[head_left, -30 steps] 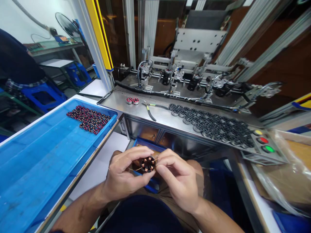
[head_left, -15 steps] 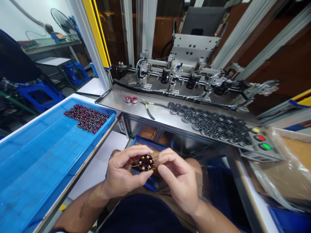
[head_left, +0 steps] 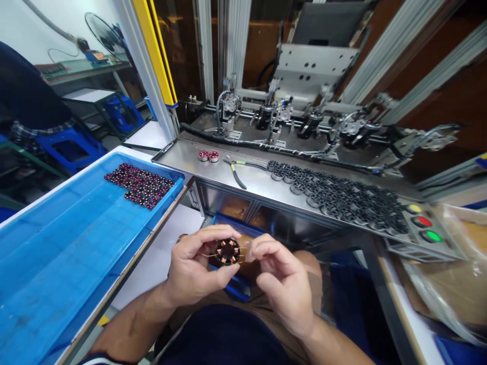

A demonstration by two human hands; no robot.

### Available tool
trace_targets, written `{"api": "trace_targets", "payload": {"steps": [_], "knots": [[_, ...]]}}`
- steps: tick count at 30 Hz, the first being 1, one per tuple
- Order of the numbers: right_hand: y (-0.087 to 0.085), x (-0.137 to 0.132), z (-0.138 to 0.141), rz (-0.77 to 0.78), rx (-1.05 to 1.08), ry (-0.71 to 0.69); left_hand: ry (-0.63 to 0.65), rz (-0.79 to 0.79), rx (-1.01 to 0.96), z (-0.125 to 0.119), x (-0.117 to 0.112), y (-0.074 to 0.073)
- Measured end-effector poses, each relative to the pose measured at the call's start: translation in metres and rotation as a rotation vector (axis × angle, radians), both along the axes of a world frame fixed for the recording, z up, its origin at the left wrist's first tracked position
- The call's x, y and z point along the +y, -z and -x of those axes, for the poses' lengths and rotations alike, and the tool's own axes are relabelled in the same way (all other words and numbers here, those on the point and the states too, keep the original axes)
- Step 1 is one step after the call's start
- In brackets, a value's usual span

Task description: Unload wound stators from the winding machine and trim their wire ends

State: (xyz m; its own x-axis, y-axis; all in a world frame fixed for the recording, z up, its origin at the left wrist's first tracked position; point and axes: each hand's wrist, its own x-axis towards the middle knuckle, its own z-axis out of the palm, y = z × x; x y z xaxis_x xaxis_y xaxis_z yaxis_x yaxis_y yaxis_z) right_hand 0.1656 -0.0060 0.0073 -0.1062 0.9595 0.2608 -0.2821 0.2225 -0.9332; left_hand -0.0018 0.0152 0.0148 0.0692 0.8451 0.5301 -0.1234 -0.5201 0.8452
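Observation:
My left hand (head_left: 196, 266) is closed around a wound motor stator (head_left: 219, 257), thumb at its lower edge and fingers at its upper edge. The stator is a black ring with copper coils inside, its open face toward me. Thin copper wire ends stick out on both sides. Just right of it is my right hand (head_left: 285, 279), its curled fingertips by the right-hand wire ends (head_left: 243, 255). Its thumb stands apart from the fingers, and I see nothing gripped between them.
A blue tray (head_left: 76, 263) at left holds many wound stators (head_left: 140, 185). On the metal ledge (head_left: 254, 185) lie two red-wound stators (head_left: 208, 156), pliers (head_left: 238, 175) and rows of black stator cores (head_left: 342, 195). Behind stands a machine (head_left: 281, 111); its button box (head_left: 424, 221) is at right.
My right thumb has moved down and away from the fingertips and wire ends. The stator stays in my left hand, turned slightly. The camera view has shifted a little.

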Motion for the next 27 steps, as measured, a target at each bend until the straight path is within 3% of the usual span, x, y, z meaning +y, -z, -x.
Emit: {"api": "trace_targets", "payload": {"steps": [4, 11, 14, 21, 27], "knots": [[-0.007, 0.003, 0.003, -0.017, -0.021, -0.042, 0.009, -0.013, 0.024, -0.001, 0.001, -0.001], [-0.012, -0.001, 0.002, -0.074, -0.152, 0.123, 0.011, -0.074, 0.132, 0.004, -0.003, 0.009], [-0.014, 0.001, -0.005, -0.182, -0.221, 0.084, 0.048, 0.002, 0.078, 0.004, -0.005, 0.005], [-0.024, 0.014, -0.014, -0.562, -0.356, 0.049, 0.268, 0.215, -0.086, -0.001, -0.007, -0.003], [-0.020, 0.002, -0.006, -0.466, -0.308, 0.178, 0.224, 0.173, -0.037, 0.001, -0.008, 0.000]]}}
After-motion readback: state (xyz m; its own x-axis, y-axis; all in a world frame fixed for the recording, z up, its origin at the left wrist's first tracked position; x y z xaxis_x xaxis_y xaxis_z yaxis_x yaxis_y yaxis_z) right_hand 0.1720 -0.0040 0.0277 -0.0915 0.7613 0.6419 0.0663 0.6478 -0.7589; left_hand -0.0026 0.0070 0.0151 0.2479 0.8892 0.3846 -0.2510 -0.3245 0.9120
